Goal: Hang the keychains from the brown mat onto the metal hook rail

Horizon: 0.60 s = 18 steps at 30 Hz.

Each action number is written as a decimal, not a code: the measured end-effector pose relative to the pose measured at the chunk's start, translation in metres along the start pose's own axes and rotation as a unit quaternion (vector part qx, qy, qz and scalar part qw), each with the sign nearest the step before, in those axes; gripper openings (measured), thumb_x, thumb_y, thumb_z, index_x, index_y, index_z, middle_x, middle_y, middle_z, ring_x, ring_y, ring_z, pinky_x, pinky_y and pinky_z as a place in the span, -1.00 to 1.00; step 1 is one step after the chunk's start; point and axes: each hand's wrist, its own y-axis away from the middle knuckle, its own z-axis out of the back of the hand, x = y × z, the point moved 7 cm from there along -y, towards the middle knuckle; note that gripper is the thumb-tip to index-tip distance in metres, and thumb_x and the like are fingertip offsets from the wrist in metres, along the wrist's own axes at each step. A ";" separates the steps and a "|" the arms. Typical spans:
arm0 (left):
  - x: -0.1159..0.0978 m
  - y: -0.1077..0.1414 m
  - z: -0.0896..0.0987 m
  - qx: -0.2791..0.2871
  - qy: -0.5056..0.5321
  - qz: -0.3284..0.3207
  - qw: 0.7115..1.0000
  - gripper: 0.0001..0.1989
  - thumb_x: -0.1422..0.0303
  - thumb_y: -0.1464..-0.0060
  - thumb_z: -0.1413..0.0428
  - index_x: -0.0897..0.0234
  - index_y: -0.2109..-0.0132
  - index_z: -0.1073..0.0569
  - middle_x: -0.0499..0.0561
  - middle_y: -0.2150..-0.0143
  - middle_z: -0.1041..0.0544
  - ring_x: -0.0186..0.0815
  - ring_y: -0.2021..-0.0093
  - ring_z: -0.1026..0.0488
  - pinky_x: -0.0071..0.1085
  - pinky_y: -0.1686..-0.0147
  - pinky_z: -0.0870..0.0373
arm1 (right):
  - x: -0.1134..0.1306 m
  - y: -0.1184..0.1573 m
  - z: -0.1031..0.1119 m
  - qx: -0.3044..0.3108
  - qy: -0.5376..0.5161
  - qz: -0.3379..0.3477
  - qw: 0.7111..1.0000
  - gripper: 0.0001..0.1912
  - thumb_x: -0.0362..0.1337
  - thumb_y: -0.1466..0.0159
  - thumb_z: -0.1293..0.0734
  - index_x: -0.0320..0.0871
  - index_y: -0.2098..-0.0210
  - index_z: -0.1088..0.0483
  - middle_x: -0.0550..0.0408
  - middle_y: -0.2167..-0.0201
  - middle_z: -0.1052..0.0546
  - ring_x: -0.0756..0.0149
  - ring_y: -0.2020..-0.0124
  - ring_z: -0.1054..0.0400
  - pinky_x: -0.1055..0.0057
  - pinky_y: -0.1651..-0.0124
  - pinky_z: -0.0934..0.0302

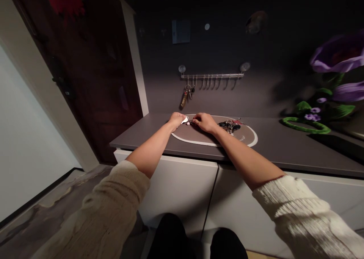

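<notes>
Over the oval mat [193, 142], my left hand [176, 121] is closed on a keychain with a flat white piece [185, 120] that pokes out past the fingertips. A small pale ball and dark bits hang from it in the gap between my hands. My right hand [205, 122] pinches the other end of these small parts, its fingers bent and pressed together; their exact shape is too small to tell. Right of my right wrist, a pile of keys [229, 126] with dark fobs and a reddish piece lies on the mat.
A clear hook rail [213, 76] is fixed to the wall, with a key ring and brown tag [184, 100] at its left end. Purple artificial flowers [338, 62] stand on the grey counter [284, 149] at right. White cabinet doors [182, 187] sit below; a dark door [93, 81] is left.
</notes>
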 end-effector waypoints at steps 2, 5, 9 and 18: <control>0.000 -0.001 0.000 -0.004 0.028 -0.002 1.000 -0.93 0.46 0.13 -0.09 0.39 0.46 -0.46 -0.05 0.62 -0.41 -0.45 0.58 -0.29 -0.49 0.47 -0.23 | 0.000 0.000 0.000 -0.003 -0.002 0.008 1.000 -0.80 -0.27 -0.14 -0.24 -0.20 0.31 -0.45 0.00 0.33 -0.52 0.34 0.32 -0.34 0.50 0.26 -0.10; -0.002 -0.002 -0.003 0.009 0.073 -0.007 0.997 -0.93 0.48 0.10 -0.08 0.38 0.49 -0.42 -0.06 0.60 -0.41 -0.47 0.57 -0.29 -0.50 0.44 -0.26 | 0.002 0.000 0.001 -0.009 -0.007 0.015 1.000 -0.80 -0.27 -0.13 -0.24 -0.19 0.31 -0.45 0.01 0.34 -0.52 0.35 0.33 -0.34 0.50 0.26 -0.10; -0.004 -0.002 -0.006 0.020 0.147 0.001 0.989 -0.90 0.53 0.03 -0.03 0.37 0.47 -0.37 -0.05 0.56 -0.40 -0.49 0.55 -0.34 -0.50 0.41 -0.32 | 0.004 0.002 0.004 -0.022 -0.029 0.015 0.999 -0.80 -0.28 -0.13 -0.25 -0.20 0.31 -0.45 0.01 0.35 -0.51 0.36 0.34 -0.33 0.50 0.25 -0.11; -0.026 0.010 -0.009 0.083 0.283 -0.043 0.955 -0.88 0.54 -0.05 0.03 0.38 0.44 -0.26 -0.03 0.48 -0.41 -0.49 0.50 -0.36 -0.53 0.44 -0.33 | 0.003 0.004 0.017 -0.077 -0.117 -0.017 0.990 -0.76 -0.25 -0.17 -0.19 -0.21 0.26 -0.42 0.04 0.34 -0.50 0.37 0.31 -0.33 0.46 0.19 -0.13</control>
